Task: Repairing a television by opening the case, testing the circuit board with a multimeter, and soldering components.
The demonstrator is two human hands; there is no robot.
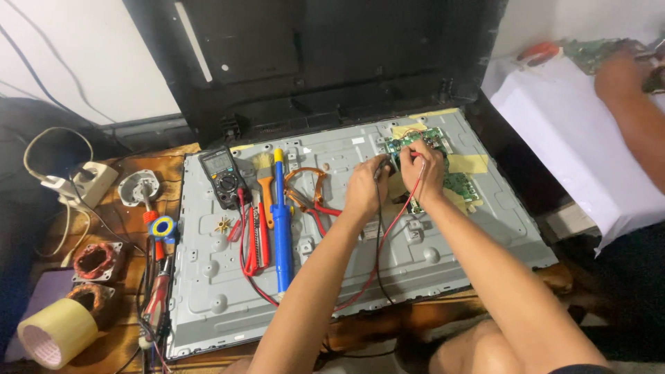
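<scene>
Left hand (365,185) clenched round a black probe (380,171), tip down at the left edge of the green circuit board (424,142). Right hand (422,170) clenched round a red probe (415,156), tip pressed onto the same board, just beside the left hand. Both hands close together, nearly touching, over the upper right part of the grey metal panel (346,277). Board fixed to that panel near its top edge, with strips of yellowish tape (471,163) beside it and a second small green board (458,184) just below and to the right.

Red lead (388,242) and black lead (379,256) trailing from the hands down across the panel, then curving left toward the multimeter (223,176), lying face up at the panel's upper left. Next to the meter: a small brush (264,181) with an orange handle, a long blue tool (280,228) lying lengthwise, red-handled pliers (258,239), and an orange ribbon cable (305,183) curled in a loop.

Panel resting on a wooden bench (131,332). On the bench to the left: a roll of pale tape (55,332), two copper coils (95,262), a round grey metal part (140,187), a white power strip (82,183) with plugs in it. Black back cover (312,62) propped upright behind the panel.

At far right, another person's hand (616,76) above white paper (575,131), well apart from the work; whether clenched or released cannot be told.
</scene>
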